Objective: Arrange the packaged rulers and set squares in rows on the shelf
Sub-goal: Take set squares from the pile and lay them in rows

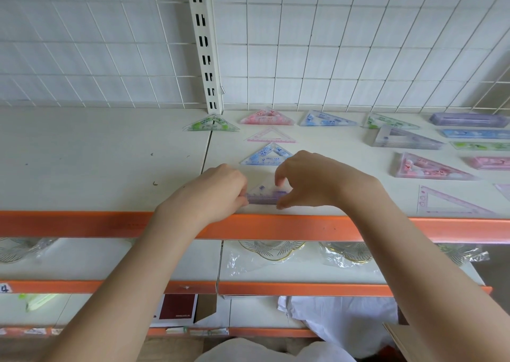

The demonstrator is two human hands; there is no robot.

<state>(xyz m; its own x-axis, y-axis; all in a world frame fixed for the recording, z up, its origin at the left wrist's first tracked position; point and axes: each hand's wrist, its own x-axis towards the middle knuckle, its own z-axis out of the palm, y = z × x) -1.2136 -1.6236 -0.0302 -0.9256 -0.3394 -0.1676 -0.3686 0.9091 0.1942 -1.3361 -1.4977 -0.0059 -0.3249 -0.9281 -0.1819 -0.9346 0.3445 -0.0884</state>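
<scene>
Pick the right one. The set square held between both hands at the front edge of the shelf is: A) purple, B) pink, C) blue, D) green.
A. The set square pinched between the left hand and the right hand shows a purple scale along its lower edge; the blue set square lies untouched just behind it on the shelf.

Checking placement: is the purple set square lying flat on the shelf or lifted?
Flat, apparently: the purple set square rests on the shelf near its front edge, both hands pinching its ends.
</scene>
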